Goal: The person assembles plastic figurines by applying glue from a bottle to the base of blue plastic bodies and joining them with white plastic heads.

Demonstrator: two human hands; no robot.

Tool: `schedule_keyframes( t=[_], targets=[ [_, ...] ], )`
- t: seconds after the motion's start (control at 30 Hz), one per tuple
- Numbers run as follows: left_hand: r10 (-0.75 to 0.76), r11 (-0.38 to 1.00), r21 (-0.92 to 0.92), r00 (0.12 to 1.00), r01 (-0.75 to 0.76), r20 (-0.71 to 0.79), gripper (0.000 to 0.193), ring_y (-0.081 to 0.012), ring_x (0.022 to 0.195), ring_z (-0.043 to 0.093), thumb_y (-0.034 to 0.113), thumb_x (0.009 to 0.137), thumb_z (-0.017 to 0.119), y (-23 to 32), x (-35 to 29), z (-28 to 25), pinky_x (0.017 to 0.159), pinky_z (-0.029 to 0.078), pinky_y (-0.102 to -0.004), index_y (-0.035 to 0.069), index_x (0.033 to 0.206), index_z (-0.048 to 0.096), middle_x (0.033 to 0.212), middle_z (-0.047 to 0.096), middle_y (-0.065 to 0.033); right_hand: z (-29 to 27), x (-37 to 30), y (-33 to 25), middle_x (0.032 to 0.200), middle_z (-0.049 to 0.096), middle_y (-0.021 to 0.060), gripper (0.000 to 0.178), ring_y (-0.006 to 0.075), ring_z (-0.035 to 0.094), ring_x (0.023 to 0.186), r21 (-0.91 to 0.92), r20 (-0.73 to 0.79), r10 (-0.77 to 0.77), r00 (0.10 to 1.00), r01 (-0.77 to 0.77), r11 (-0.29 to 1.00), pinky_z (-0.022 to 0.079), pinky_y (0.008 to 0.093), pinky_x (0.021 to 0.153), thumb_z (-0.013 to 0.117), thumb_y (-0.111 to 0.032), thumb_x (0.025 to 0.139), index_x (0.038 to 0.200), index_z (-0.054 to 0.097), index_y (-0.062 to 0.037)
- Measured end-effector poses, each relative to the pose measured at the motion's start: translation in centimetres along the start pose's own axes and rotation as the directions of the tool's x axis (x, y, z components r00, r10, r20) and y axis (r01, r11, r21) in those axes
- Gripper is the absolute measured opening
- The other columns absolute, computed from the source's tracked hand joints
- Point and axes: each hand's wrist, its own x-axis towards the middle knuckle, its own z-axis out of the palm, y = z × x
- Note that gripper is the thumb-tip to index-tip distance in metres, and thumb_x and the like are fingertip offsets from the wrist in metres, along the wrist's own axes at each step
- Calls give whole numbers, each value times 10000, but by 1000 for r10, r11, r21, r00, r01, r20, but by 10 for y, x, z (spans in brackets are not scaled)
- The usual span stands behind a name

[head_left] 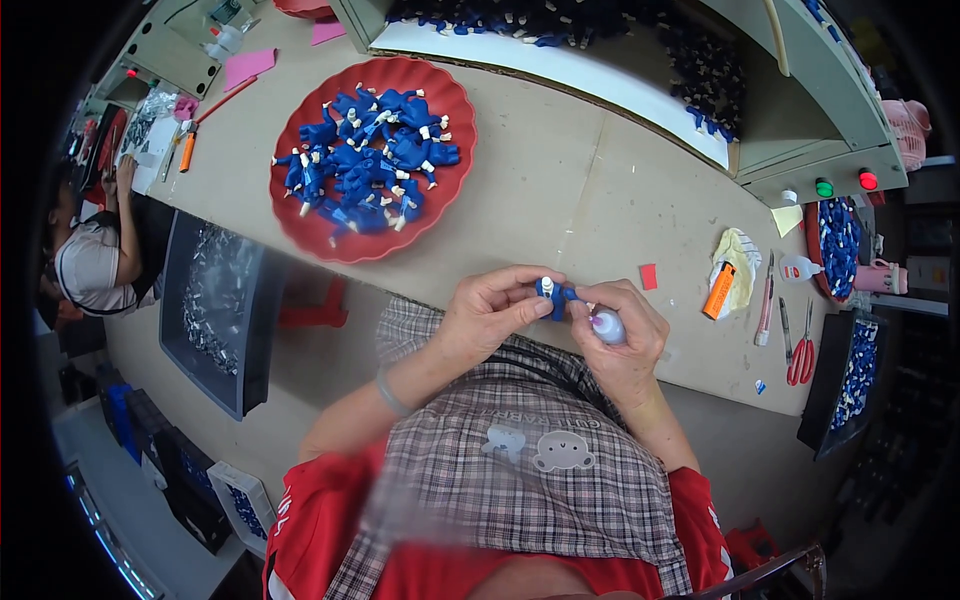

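Observation:
At the table's front edge, my left hand pinches a small blue toy figure with a cream-coloured part on top. My right hand is closed around a small whitish squeeze bottle and meets the figure from the right. The bottle's tip is hidden among the fingers, so I cannot tell whether it touches the figure. Beyond my left hand stands a red scalloped bowl. In it lies a heap of blue figure bodies with cream-coloured ends.
Toward the right lie red-handled scissors, an orange tool on a yellowish cloth, and a white squeeze bottle. A shelf holding many small parts spans the back. Below the table's left side is a dark bin. Another person sits far left.

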Motion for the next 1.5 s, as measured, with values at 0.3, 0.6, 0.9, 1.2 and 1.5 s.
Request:
schedule_keyframes(
  t=[0.3,0.6,0.9,1.2,1.5],
  targets=[
    [35,997,66,999,-36,18,266,-136,999,606,-3,877,592,1,-2,3,881,498,-260,-25,1142,595,1098,635,-82,1,-3,3,766,649,111,237,219,640,664,-34,0,-104,995,104,994,513,293,561,740,47,665,864,622,-3],
    [429,706,573,895,-416,121,287,-268,978,649,-29,796,621,5,0,0,845,521,-326,-12,1083,633,1052,663,-153,0,-8,7,770,634,117,252,225,634,646,-103,41,-309,950,312,945,520,288,550,734,51,677,904,630,24],
    [524,488,677,805,-551,278,310,-293,948,661,-43,751,651,10,-3,-2,788,554,-341,-35,1060,631,1033,664,-165,-1,-11,11,760,642,151,270,249,642,632,-90,58,-412,909,416,905,514,295,526,734,71,678,913,609,30],
    [499,440,696,799,-567,335,317,-288,912,670,-47,733,665,14,-12,-1,777,558,-346,-39,1048,627,984,672,-156,3,-21,8,752,637,145,271,237,629,606,36,37,-344,938,343,939,504,288,512,736,56,699,936,609,21],
    [491,469,690,812,-551,315,235,-270,918,679,18,812,629,14,-19,-2,777,556,-337,-26,1043,636,968,691,-132,4,-21,2,742,633,121,304,227,623,596,60,29,-362,932,359,931,501,287,504,742,51,691,961,613,0]
  ],
)
